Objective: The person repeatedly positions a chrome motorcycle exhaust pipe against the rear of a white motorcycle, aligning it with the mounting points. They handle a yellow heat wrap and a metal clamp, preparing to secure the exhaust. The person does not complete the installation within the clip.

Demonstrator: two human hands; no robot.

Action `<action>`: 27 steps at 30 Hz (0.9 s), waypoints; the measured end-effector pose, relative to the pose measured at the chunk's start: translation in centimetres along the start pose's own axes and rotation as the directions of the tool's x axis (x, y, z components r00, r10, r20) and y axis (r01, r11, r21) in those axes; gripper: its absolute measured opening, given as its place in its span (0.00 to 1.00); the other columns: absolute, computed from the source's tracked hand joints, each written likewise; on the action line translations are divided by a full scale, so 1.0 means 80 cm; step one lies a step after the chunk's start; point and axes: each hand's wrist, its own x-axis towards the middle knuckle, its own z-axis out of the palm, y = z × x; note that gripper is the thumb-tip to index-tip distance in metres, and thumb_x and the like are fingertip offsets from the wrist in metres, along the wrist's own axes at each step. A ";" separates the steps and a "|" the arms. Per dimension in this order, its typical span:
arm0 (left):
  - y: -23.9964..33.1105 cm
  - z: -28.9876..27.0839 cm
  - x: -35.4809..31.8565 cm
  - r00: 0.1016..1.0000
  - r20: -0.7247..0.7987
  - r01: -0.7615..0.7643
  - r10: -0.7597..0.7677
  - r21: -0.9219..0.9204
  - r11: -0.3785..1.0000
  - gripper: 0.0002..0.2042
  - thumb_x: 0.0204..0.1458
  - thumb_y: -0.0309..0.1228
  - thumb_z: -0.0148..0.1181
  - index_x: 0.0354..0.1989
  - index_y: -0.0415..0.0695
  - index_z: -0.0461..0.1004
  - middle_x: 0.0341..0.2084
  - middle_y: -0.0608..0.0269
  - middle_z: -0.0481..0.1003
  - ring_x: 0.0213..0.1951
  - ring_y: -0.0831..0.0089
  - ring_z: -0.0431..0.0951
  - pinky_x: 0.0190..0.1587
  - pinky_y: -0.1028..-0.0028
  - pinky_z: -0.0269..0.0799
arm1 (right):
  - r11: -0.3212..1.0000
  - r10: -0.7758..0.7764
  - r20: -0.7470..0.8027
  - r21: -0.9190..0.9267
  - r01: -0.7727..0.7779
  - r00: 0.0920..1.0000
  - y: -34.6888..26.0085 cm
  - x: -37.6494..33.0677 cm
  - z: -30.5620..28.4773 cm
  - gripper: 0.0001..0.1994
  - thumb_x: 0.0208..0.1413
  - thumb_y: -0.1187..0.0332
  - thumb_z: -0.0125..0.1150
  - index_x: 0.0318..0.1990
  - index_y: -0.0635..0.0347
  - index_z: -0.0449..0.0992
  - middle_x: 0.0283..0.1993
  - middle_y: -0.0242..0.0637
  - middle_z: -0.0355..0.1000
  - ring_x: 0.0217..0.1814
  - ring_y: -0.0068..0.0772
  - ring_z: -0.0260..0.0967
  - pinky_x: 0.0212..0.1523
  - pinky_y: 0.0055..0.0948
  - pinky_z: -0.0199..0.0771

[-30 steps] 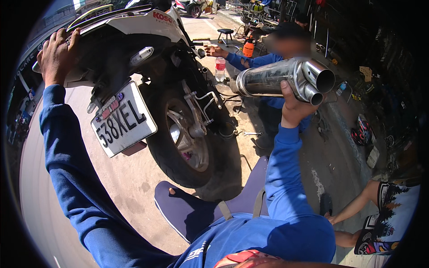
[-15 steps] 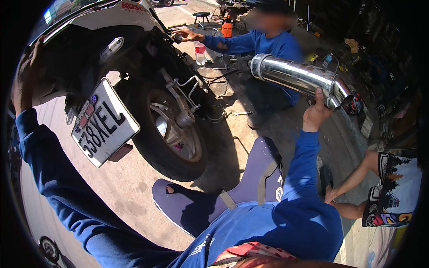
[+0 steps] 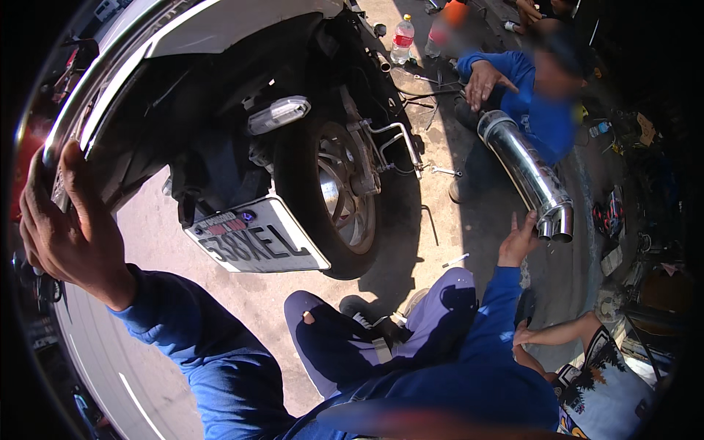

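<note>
My left hand is wrapped over the shiny rail along the tail of a white and black motorcycle, its thumb on the inner side. My right hand holds the outlet end of a chrome exhaust muffler, partly hidden behind it. The muffler slants in the air, outlet end nearest me. At its far end is the hand of a crouching person in blue. I cannot tell whether that hand touches it. Left of the muffler are the rear wheel and a bent metal bracket.
A licence plate juts out beside the tyre. On the ground lie a wrench, a hex key and a white pen-like stick. A plastic bottle stands farther off. Another person's forearm is close at my right.
The muffler has swung to a steeper slant, with its outlet end toward me. The other person's hand has left the motorcycle and is now by the muffler's far end. My view has shifted.
</note>
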 end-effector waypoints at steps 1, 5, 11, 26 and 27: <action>0.003 -0.007 -0.004 1.000 0.017 -0.007 0.006 0.042 0.999 0.22 0.59 0.50 0.64 0.54 0.48 0.80 0.45 0.62 0.82 0.49 0.64 0.80 0.53 0.67 0.66 | 0.991 0.135 -0.001 -0.025 -0.135 0.991 -0.007 -0.012 0.014 0.32 0.62 0.63 0.69 0.70 0.56 0.62 0.72 0.41 0.60 0.74 0.41 0.58 0.71 0.57 0.63; 0.020 -0.041 -0.007 0.928 0.338 0.199 -0.157 -0.093 0.976 0.34 0.56 0.58 0.62 0.64 0.46 0.72 0.53 0.55 0.73 0.57 0.61 0.67 0.62 0.58 0.48 | 0.740 0.648 -0.126 -0.127 -0.660 0.751 -0.088 -0.118 0.103 0.27 0.64 0.65 0.61 0.69 0.56 0.64 0.65 0.38 0.66 0.64 0.36 0.67 0.68 0.51 0.62; -0.020 -0.100 0.050 0.803 0.573 0.302 0.163 -0.626 0.719 0.41 0.49 0.45 0.71 0.69 0.35 0.61 0.65 0.45 0.65 0.68 0.49 0.60 0.68 0.52 0.46 | 0.961 0.227 0.664 -0.270 -0.054 0.712 -0.291 -0.371 0.324 0.22 0.64 0.71 0.61 0.63 0.61 0.64 0.53 0.35 0.69 0.52 0.25 0.68 0.53 0.27 0.70; -0.466 0.245 -0.034 0.044 0.813 0.997 0.580 -0.003 -0.073 0.08 0.54 0.20 0.49 0.33 0.36 0.76 0.42 0.56 0.80 0.43 0.69 0.76 0.49 0.72 0.71 | 0.547 0.331 0.177 -0.837 -0.036 0.927 -0.360 -0.538 0.553 0.27 0.59 0.67 0.55 0.66 0.65 0.66 0.64 0.57 0.64 0.69 0.54 0.61 0.71 0.42 0.58; -0.458 0.277 -0.023 0.007 0.807 0.999 0.590 0.020 -0.039 0.09 0.55 0.23 0.49 0.37 0.36 0.77 0.42 0.55 0.80 0.44 0.68 0.77 0.50 0.71 0.71 | 0.496 0.274 0.158 -0.868 0.001 0.949 -0.359 -0.541 0.555 0.27 0.58 0.67 0.55 0.66 0.65 0.66 0.64 0.58 0.65 0.68 0.54 0.62 0.71 0.42 0.58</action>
